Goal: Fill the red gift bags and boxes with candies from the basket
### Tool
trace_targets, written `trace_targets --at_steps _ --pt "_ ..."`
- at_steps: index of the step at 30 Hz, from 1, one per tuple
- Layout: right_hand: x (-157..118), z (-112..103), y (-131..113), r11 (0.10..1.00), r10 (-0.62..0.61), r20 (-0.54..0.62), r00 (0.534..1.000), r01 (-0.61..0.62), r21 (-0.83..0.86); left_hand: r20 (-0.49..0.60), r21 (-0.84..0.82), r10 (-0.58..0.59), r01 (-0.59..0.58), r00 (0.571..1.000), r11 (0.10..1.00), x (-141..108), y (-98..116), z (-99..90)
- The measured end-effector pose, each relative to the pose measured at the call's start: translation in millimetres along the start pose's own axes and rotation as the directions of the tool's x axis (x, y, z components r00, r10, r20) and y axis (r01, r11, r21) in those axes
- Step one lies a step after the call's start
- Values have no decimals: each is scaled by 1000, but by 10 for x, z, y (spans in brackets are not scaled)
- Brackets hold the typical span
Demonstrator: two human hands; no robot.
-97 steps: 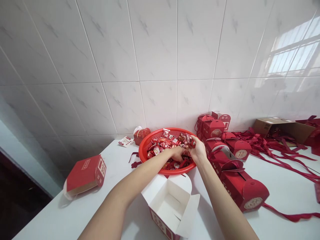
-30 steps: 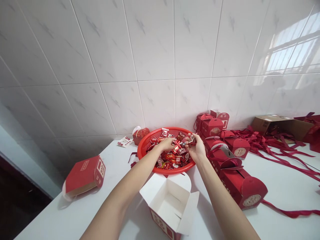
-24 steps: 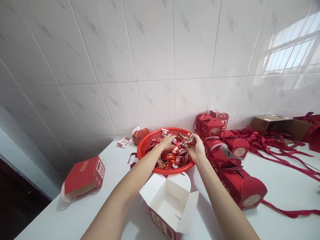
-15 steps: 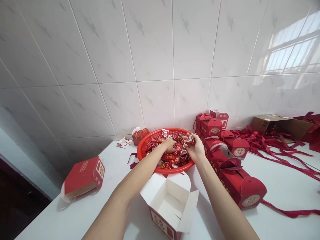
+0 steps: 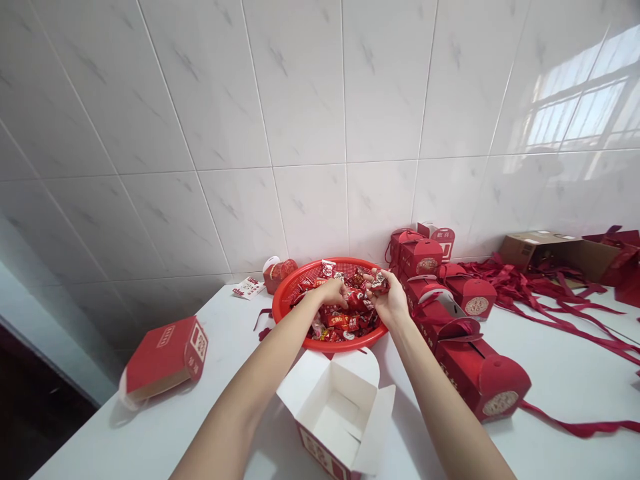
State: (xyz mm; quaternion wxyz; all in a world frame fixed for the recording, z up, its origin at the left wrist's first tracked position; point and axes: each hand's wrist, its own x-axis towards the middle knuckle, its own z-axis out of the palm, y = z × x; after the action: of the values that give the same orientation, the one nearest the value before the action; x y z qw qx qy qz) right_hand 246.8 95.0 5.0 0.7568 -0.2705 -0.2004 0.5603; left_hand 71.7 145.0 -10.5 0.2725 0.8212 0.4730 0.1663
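Note:
Wrapped candies (image 5: 345, 321) in red and brown wrappers fill a red plastic basket (image 5: 283, 313) by the wall. My left hand (image 5: 332, 292) is down among them, its fingers curled, and what they grip is hidden. At the basket's right side my right hand (image 5: 391, 297) is closed around a brown wrapped candy (image 5: 379, 283). In front of the basket, between my forearms, stands an open gift box (image 5: 340, 413), white inside with red printed sides. Its flaps are spread and its inside shows bare.
Several closed red gift boxes (image 5: 485, 373) stand to the right, with red ribbons (image 5: 540, 300) and a cardboard box (image 5: 535, 250) beyond. Another red box (image 5: 165, 357) lies on the left. Near the wall are a small red box (image 5: 280, 272) and a printed card (image 5: 249, 288).
My left hand has shifted slightly left among the candies. My right hand still holds its candy in nearly the same place. The whole view has moved a little.

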Motion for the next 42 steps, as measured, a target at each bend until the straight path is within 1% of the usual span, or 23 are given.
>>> trace_targets --at_steps 2,3,4,6,11,15,16,18,21,23,25,28,32,35,39,42 --pt "-27 23 -25 999 36 -21 999 -36 0 39 41 -3 1 999 999 310 61 -79" --pt "-40 34 -37 999 54 -31 998 -54 1 59 63 -8 4 998 998 416 68 -108" --pt "-52 44 -48 998 63 -38 997 -63 2 72 82 -12 6 997 997 489 64 -126" --pt "-73 62 -65 997 76 -49 996 -76 3 78 115 -15 6 997 993 554 41 -126" --pt "-112 103 -85 996 94 -71 993 -93 9 98 157 15 -31 995 987 533 37 -7" --pt "-125 114 -84 995 99 -85 991 -98 12 123 118 30 -45 992 992 540 79 22" --pt "-120 109 -80 995 99 -87 991 -98 15 114 94 39 -50 993 994 542 88 7" --pt "-96 90 -66 995 96 -91 991 -94 26 61 29 72 -74 996 997 542 109 -45" --pt "-25 40 -37 995 88 -104 991 -82 62 -54 -85 148 -152 988 985 529 161 -137" --pt "35 3 -15 993 87 -112 990 -78 84 -103 -162 195 -210 975 964 515 210 -180" --pt "89 -30 4 992 92 -106 990 -82 95 -113 -232 234 -255 966 939 496 258 -198" --pt "135 -59 21 990 110 -78 991 -102 100 -95 -309 273 -289 957 906 465 304 -194" --pt "122 -63 18 985 149 -45 988 -144 99 -69 -354 290 -295 955 888 448 306 -179" --pt "87 -50 4 980 171 -35 985 -167 105 -65 -344 280 -285 958 894 464 270 -175" --pt "70 -34 -5 976 189 -45 981 -183 119 -48 -283 232 -236 972 930 524 189 -174" --pt "86 -39 -4 976 181 -61 981 -172 137 -58 -229 173 -182 983 956 591 120 -161"
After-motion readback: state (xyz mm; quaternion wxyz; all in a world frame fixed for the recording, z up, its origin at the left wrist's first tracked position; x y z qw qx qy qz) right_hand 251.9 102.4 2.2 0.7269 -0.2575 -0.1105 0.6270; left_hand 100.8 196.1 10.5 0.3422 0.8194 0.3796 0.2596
